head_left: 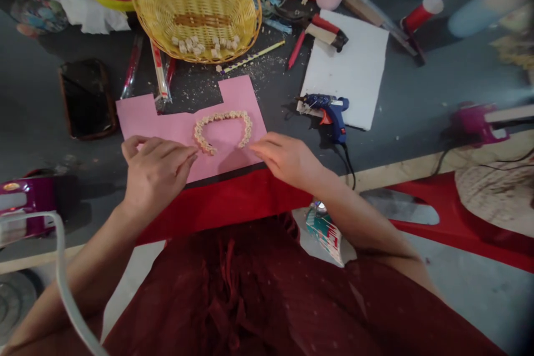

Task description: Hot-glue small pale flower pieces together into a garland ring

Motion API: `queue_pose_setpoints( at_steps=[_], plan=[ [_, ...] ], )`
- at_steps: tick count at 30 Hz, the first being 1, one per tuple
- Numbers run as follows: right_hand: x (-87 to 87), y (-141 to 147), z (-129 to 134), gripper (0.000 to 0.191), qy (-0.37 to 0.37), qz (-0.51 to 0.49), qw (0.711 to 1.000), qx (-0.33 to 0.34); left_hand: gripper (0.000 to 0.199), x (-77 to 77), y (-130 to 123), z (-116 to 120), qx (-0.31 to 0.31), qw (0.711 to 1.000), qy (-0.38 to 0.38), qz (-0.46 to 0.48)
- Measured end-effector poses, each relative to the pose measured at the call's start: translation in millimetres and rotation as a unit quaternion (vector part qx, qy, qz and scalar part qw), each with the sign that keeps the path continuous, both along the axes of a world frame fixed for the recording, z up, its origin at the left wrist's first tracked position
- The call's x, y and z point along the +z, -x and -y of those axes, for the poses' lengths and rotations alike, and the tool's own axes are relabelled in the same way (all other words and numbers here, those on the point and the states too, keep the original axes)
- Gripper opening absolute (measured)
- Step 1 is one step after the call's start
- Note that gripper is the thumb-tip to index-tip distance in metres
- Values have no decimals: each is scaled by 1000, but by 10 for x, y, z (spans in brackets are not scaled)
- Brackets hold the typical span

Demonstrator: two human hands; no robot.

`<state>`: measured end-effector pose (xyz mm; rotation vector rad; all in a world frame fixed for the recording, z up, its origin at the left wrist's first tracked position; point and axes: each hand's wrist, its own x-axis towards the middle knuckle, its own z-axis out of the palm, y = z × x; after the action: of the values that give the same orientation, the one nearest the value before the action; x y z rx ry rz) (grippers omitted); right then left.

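A curved string of small cream-coloured pieces (222, 117), maybe beads or little flowers, lies in an open arch on a cut sheet of pink paper (175, 125). My left hand (161, 172) is closed in a pinch just left of the arch's left end. On the other side, my right hand (287, 158) pinches close to the right end, thumb and fingers together. Whatever either pinch holds, perhaps a thin thread, is too fine to make out. Beneath the paper's front edge lies red cloth (233, 197).
A yellow wicker basket (196, 0) with several small pale pieces stands behind the paper. To the right, a blue glue gun (331, 108) rests partly on a white board (348, 72), its cord trailing over the table edge. A dark phone (87, 99) lies left; a pencil (254, 57) lies near the basket.
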<state>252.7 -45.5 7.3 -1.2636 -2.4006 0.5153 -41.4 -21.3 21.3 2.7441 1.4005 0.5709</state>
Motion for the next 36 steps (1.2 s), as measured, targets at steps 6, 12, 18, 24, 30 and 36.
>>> queue_pose_setpoints(
  at_steps=[6, 12, 18, 24, 30, 36],
  plan=[
    [-15, 204, 290, 27, -4, 39, 999, -2, 16, 0, 123, 264, -21, 999, -11, 25],
    [66, 499, 355, 35, 34, -110, 993, -21, 28, 79, -55, 530, -119, 986, 21, 117],
    [63, 677, 496, 24, 203, -338, 918, -43, 47, -20, -160, 648, -155, 977, 19, 147],
    [38, 724, 671, 25, 425, -546, 719, -67, 59, -109, -99, 701, -158, 977, 20, 145],
    [-38, 917, 675, 26, 424, -640, 623, -149, 80, -176, -101, 755, -148, 982, 21, 115],
    [8, 910, 689, 26, 333, -562, 741, -153, 87, -211, -107, 822, -132, 989, 20, 58]
  ],
)
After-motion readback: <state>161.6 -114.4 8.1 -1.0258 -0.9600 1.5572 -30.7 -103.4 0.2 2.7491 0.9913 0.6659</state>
